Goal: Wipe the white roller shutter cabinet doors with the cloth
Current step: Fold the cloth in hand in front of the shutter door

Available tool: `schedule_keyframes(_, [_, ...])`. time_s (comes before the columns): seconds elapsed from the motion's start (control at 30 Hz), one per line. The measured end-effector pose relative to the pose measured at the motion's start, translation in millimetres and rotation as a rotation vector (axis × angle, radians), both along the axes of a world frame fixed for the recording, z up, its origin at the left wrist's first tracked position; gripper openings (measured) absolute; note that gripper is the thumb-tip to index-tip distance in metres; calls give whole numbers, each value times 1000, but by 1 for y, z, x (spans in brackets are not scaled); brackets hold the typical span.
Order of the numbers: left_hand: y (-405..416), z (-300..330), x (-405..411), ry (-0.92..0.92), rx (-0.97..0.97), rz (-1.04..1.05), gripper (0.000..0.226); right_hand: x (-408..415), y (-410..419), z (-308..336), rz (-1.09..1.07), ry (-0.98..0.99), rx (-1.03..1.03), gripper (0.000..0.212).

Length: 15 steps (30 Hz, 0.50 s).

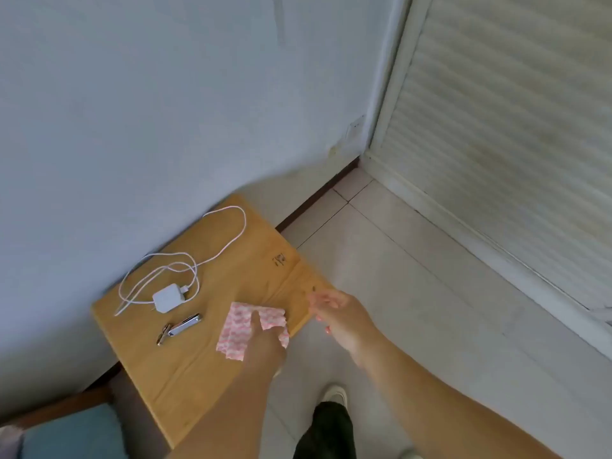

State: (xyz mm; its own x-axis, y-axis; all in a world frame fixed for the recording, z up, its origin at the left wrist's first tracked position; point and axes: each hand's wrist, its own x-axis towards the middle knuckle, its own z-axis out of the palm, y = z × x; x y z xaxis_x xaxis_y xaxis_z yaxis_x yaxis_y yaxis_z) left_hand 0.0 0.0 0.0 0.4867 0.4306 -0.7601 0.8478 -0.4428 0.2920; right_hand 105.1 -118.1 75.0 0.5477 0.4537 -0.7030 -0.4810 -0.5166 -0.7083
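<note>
Head view: pickup step, no wiping yet. Left hand (265,342) grip pinches the pink-and-white patterned cloth (245,329) on the wooden tabletop (212,352). Right hand (337,316) hovers at 3 o'clock of it, fingers loosely spread, empty. White slatted roller shutter cabinet door (503,134) sits at 1 o'clock, well apart. Next: lift cloth, step over, press flat on slats.

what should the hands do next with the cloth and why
Probably lift the cloth off the wooden table and carry it right toward the roller shutter door. The left hand already grips it, the right hand holds nothing, and the door is not yet touched.
</note>
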Motion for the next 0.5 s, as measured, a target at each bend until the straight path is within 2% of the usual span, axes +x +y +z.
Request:
schedule_keyframes(0.1, [11, -18, 1, 48, 11, 36, 54, -3, 13, -20, 66, 11, 2, 6])
schedule_keyframes(0.23, [22, -30, 6, 58, -96, 134, 56, -7, 22, -36, 108, 24, -29, 10])
schedule_keyframes(0.33, [28, -42, 9, 37, -61, 232, 52, -7, 23, -44, 122, 15, -61, 11])
schedule_keyframes(0.5, [25, -27, 12, -4, -36, 500, 20, -4, 22, -39, 130, 41, -115, 8])
